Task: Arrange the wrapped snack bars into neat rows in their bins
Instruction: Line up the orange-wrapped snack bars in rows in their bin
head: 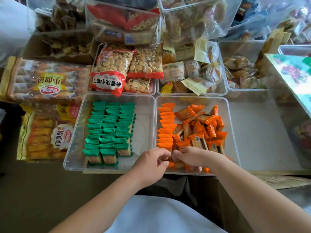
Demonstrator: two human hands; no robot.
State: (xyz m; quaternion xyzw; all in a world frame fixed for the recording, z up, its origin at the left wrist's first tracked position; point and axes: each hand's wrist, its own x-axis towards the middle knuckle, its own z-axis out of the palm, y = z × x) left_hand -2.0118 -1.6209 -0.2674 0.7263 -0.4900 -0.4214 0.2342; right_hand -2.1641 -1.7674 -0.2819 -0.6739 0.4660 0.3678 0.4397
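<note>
Two hands of yours meet at the near edge of the right bin [234,137], just beyond your white top [159,214]. Your left hand [151,163] hangs over that bin's near left corner with fingers and thumb curled inward, nails showing; whether its grip encloses a wrapper or nothing you cannot tell, because the hand itself hides it. Your right hand [191,157] sits just beside it, fingertips almost touching the left's. Its fingers curl down into the orange bars [198,132] against the near wall, so its grip is grasping those wrappers. Inside this clear bin, one tidy column of orange wrappers [166,126] stands on edge along the left wall, running from your hands to the far wall. The others lie in a loose heap in the middle, tilted every way, some showing barcodes, and the heap stops short of the right wall. Side by side with it is the left bin [74,132], also clear, where the green bars [109,130] stand in three straight columns, packed front to back, with a thin line of green edges along their right. Farther back, another clear bin holds red-trimmed biscuit bags [111,68], and the one beside it holds small wrapped breads [190,73]. Off to your left lie large bread packs [47,81], and more snack bins crowd the back, blurred.
</note>
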